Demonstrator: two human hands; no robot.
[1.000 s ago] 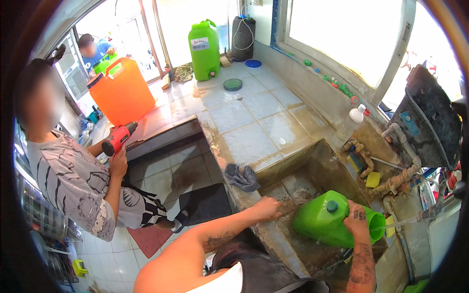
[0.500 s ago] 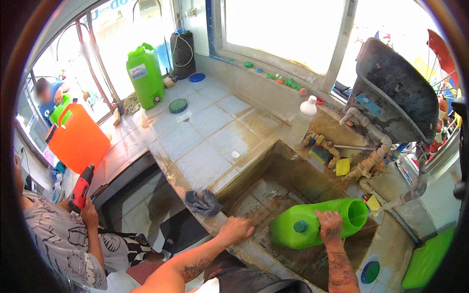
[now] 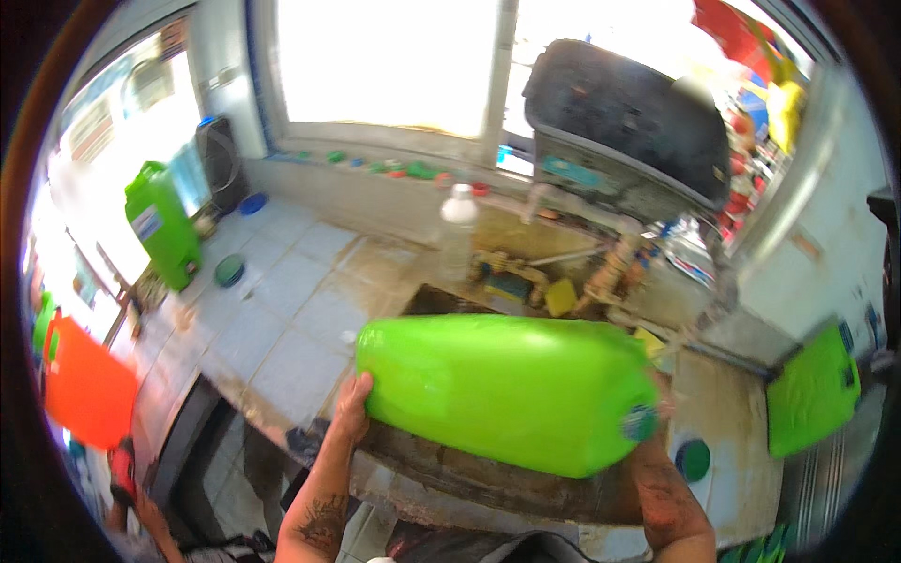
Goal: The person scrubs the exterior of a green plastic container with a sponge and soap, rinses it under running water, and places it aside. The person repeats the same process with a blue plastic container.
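Note:
A large bright green plastic water jug (image 3: 497, 389) lies on its side in the air above the tiled sink (image 3: 450, 469), hiding most of the basin. My left hand (image 3: 353, 405) is closed on its left end, thumb along the edge. At the right end my right hand (image 3: 663, 405) grips the jug beside a blue-green cap (image 3: 640, 423); motion blurs that hand and the jug partly covers it. A dark green round lid (image 3: 693, 460) rests on the ledge to the right of my right hand. Left of the sink, a grey cloth (image 3: 308, 441) lies below my left hand.
Behind the sink stand a clear bottle (image 3: 459, 230), a yellow sponge (image 3: 560, 297), pipes and a black tub (image 3: 624, 122). Another green jug (image 3: 161, 225) is on the left counter, near an orange jug (image 3: 86, 385). A co-worker holds a red power tool (image 3: 122, 469) at lower left.
The jug has risen out of the sink and turned, its open end no longer showing. My left hand has moved from the sink edge onto it. The view has swung right.

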